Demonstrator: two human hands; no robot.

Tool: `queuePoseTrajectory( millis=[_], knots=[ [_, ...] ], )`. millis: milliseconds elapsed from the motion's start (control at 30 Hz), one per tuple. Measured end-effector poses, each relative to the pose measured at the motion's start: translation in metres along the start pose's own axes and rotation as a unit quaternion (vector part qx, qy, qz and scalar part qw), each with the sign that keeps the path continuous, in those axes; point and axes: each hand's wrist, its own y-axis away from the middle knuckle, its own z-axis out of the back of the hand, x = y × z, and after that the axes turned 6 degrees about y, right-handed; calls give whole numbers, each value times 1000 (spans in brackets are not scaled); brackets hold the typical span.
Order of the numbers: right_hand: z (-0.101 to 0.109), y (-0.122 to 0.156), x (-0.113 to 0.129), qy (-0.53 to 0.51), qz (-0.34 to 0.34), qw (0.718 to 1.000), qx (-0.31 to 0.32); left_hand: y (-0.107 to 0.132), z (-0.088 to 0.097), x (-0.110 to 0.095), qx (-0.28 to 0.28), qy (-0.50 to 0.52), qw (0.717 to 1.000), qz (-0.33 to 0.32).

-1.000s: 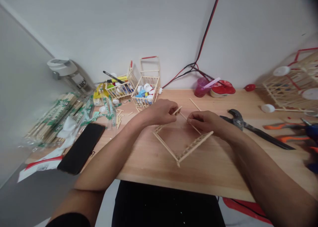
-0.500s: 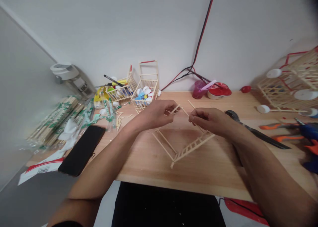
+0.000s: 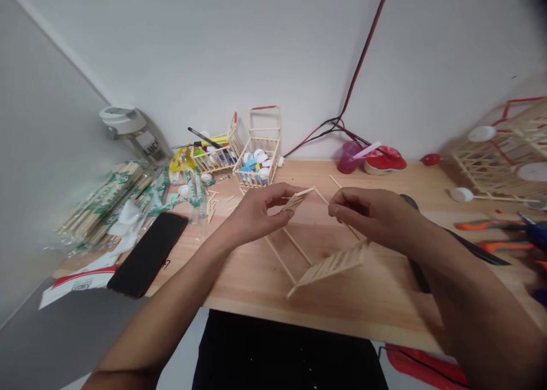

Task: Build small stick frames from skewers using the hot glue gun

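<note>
Between my hands is a light wooden stick frame [image 3: 329, 267], with a ladder-like slatted panel at its near end and another at its far end. My left hand [image 3: 265, 210] is closed on the far slatted end, thumb below and fingers above. My right hand [image 3: 363, 208] pinches a long side stick of the same frame, its fingertips pressed together. Two parallel sticks run from beneath my left hand to the near panel, which hangs tilted just above or on the wooden table [image 3: 256, 290]; I cannot tell which. My fingers cover some of the joints.
Two small stick carts [image 3: 256, 171] with bottle caps stand at the back. To the left lie a black phone [image 3: 147, 253], bagged sticks [image 3: 102, 202] and a bottle [image 3: 134, 134]. A purple cup [image 3: 349, 157], orange-handled pliers [image 3: 474, 226] and larger stick carts [image 3: 496, 156] are on the right.
The stick frame has tilted in my hands, so the slats of both end panels show more broadly. My left hand has turned and shifted slightly left and down. The camera view has shifted a little.
</note>
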Motion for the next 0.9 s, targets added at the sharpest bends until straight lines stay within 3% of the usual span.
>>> queuePoseTrajectory(
  millis=[267, 567, 900],
  knots=[
    [-1, 1, 20, 36, 29, 999, 4, 21, 9, -1, -8, 23, 999, 29],
    [-7, -6, 31, 11, 20, 999, 29, 25, 17, 21, -37, 122, 991, 44],
    [-17, 0, 46, -41, -7, 999, 21, 29, 11, 40, -83, 212, 973, 32]
  ],
)
